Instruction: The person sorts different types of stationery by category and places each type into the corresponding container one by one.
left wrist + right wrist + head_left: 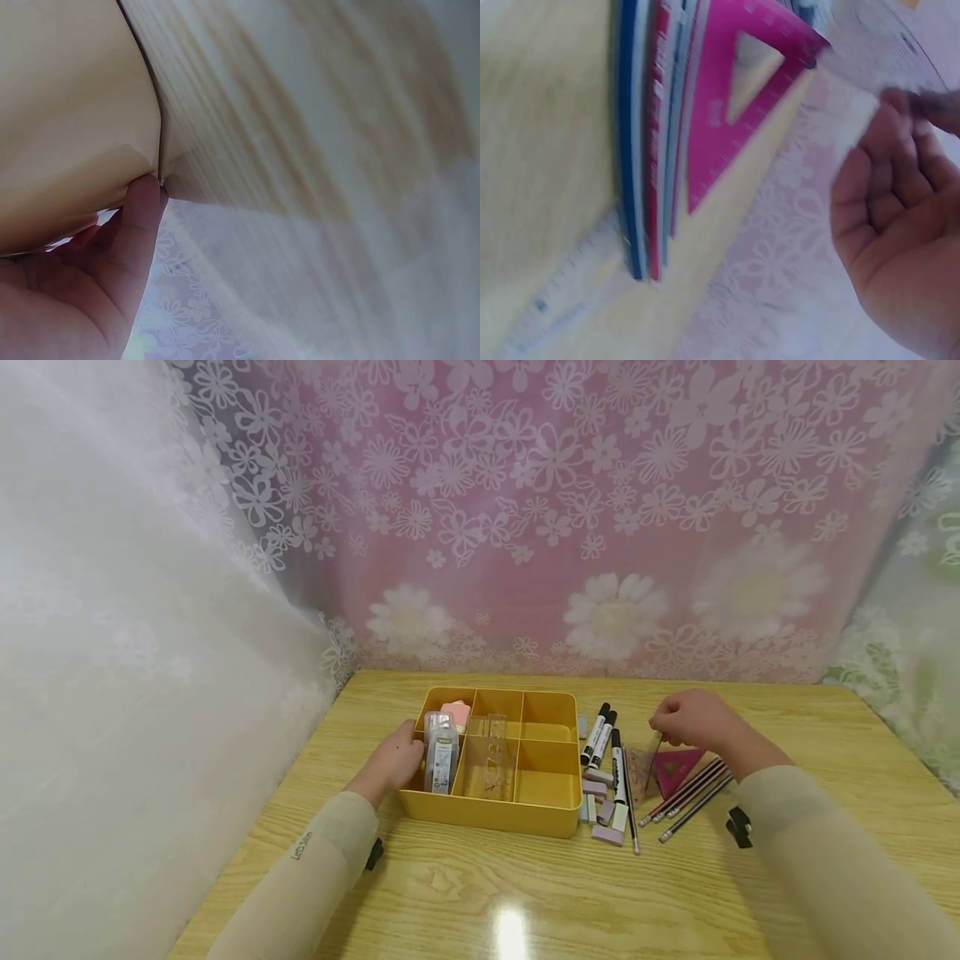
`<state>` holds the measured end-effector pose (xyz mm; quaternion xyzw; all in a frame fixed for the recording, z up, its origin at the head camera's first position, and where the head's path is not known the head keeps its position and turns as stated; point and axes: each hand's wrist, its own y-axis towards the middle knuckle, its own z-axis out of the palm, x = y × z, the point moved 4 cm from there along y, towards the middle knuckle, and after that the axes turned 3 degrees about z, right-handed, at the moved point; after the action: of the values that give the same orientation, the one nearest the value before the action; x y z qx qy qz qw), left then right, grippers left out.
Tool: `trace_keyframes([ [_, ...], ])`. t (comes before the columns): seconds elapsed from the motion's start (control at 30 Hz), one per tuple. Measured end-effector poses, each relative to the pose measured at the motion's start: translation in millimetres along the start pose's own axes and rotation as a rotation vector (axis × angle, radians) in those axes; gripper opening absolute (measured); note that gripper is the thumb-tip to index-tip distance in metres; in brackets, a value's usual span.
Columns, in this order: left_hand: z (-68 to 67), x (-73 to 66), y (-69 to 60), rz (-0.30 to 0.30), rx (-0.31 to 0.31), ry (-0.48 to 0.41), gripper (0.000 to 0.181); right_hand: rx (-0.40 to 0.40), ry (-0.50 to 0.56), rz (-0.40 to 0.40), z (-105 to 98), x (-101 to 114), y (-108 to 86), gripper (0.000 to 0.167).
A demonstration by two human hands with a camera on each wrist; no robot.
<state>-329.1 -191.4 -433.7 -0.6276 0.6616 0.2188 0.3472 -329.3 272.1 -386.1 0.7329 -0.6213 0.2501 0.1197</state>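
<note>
A: Contents of the yellow tray [487, 816]?
B: Front left, a labelled container [442, 762]; front middle, clear rulers [491, 768]; back left, a pink item [455, 714]; partway filled, I judge.
A: Outstanding?
B: On the table [450, 893], right of the tray: markers [597, 735]; erasers [607, 836]; pencils [696, 807]; a magenta set square [712, 142].
A: Hands?
B: Left hand [393, 764], gripping the tray's left wall; right hand [697, 722], pinching a clear plastic piece [870, 45] (perhaps a protractor) between thumb and fingertips; the piece extends below them in the head view, near the set square.
</note>
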Motion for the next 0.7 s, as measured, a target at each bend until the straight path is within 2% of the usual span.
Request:
trace_keyframes([
  [0.13,0.3,-0.4,-0.1,-0.007,0.001,0.005,0.051,0.088,0.026,-0.012,-7.3,0.5,-4.6,0.02],
  [0.23,0.6,-0.3,0.0,-0.013,0.002,0.004,0.052,0.098,0.016,-0.01,-13.4,0.5,-7.6,0.028],
  [0.33,0.5,0.0,0.1,-0.012,0.001,0.002,0.051,0.075,0.02,-0.007,-18.6,3.0,-9.0,0.04],
  [0.47,0.2,0.5,0.5,-0.006,0.0,0.004,0.051,0.024,0.043,-0.025,-21.9,15.6,-10.3,0.043],
  [0.7,0.3,-0.4,0.3,0.0,0.003,0.002,0.051,-0.103,0.023,-0.069,-19.1,54.3,-12.1,0.025],
])
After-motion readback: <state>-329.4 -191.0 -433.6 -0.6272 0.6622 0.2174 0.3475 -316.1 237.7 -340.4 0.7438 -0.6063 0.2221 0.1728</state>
